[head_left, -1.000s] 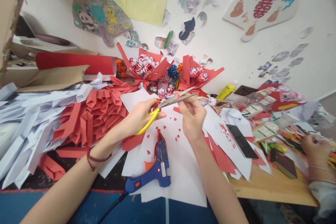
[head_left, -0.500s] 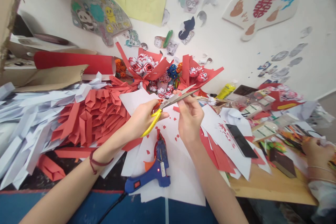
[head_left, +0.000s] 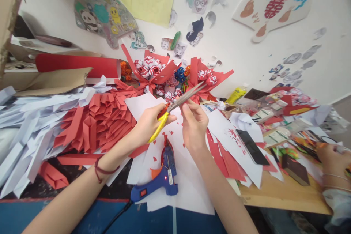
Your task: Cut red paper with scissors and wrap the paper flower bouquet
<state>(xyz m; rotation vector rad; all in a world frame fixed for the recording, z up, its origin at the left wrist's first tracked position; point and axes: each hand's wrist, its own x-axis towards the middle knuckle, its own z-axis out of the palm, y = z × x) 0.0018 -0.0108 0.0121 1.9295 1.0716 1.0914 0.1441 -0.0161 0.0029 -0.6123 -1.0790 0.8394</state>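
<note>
My left hand grips a pair of scissors by its yellow handles, and the blades point up and to the right, almost together. My right hand is just below the blades with thumb and fingers pinched; whatever lies between them is hidden. Under both hands are white paper sheets with small red paper scraps scattered over them. A blue hot glue gun lies on the sheets between my forearms, its small red light lit.
Piles of folded red paper pieces and white paper pieces crowd the left. Red-and-white paper bouquets stand at the back. On the right lie a black phone and a brown box, near another person's hand.
The scissor blades have come closer together and swung slightly upward. My right hand has shifted a little left, and the red strip beside its fingers no longer shows.
</note>
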